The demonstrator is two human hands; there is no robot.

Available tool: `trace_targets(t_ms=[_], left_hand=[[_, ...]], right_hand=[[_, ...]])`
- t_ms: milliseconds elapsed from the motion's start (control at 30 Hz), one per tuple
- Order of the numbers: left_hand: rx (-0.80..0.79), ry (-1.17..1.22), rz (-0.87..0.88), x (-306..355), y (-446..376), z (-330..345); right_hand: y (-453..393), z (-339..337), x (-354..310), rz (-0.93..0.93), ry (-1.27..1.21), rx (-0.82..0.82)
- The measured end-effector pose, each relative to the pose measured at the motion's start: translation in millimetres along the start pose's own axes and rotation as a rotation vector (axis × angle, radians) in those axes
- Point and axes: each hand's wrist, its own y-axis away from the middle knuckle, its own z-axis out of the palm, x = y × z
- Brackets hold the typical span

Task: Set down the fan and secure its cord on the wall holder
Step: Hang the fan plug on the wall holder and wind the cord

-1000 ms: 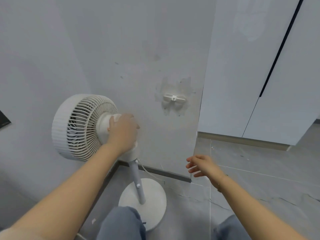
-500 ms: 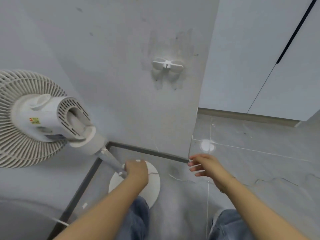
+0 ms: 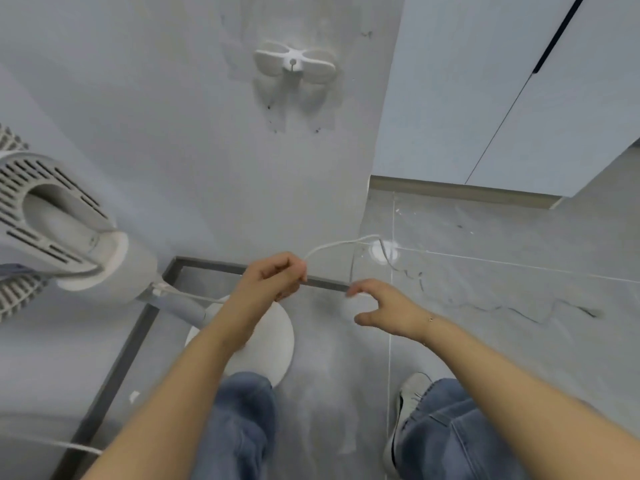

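Left hand (image 3: 273, 282) pinches the cord (image 3: 332, 244) — looping rightward; right hand (image 3: 388, 308) hovers just beside, fingers relaxed.

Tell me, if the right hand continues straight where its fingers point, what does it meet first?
The right hand points leftward toward the left hand, which grips the white cord. It would probably meet that hand or the cord beside it first, though depth is unclear.

No text, label, brand, number or sign can be read anywhere in the head view; the fan (image 3: 65, 233), the wall holder (image 3: 294, 64), the cupboard doors (image 3: 485, 81) and the floor (image 3: 502, 271) carry no legible marking.
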Motion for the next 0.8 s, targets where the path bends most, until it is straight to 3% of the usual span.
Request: trace_targets(t_ms=[100,200,267,367,433,467,533,600,733,800], left_hand=[[0.192,0.468,-0.031,-1,-1,-20],[0.258,0.68,-0.123,-3,-1,-41],[0.213,0.579,-0.143,-3,5,-41],[0.067,0.076,-0.027,-2,16,-19],[0.009,-0.046,-0.008,-4,19,-7],[0.012,-0.049,-0.019,-5,21,-6],[0.027,-0.017,-0.047,-7,23,-12],[0.075,0.082,-0.084,-6,24,-21],[0.307,0.747,-0.123,-5,22,-46],[0.411,0.99,-0.08,-4,23,-62]], right_hand=[[-1,7,5,0.092,0.049,-0.146],[0,-1,8,0.179,-0.171,-0.01],[-3,-13,5,0.242,-0.515,0.131],[-10,-17,-9,0.425,-1.269,-0.089],[-16,-8,-20,0.534,-1.691,-0.225],[-20,-4,-26,0.57,-1.84,-0.211],[-28,-2,-33,0.633,-2.087,-0.061],[-37,-10,-34,0.699,-2.256,0.191],[-36,-30,-23,0.779,-2.214,0.65],[-31,-39,-2,0.778,-2.205,0.771]])
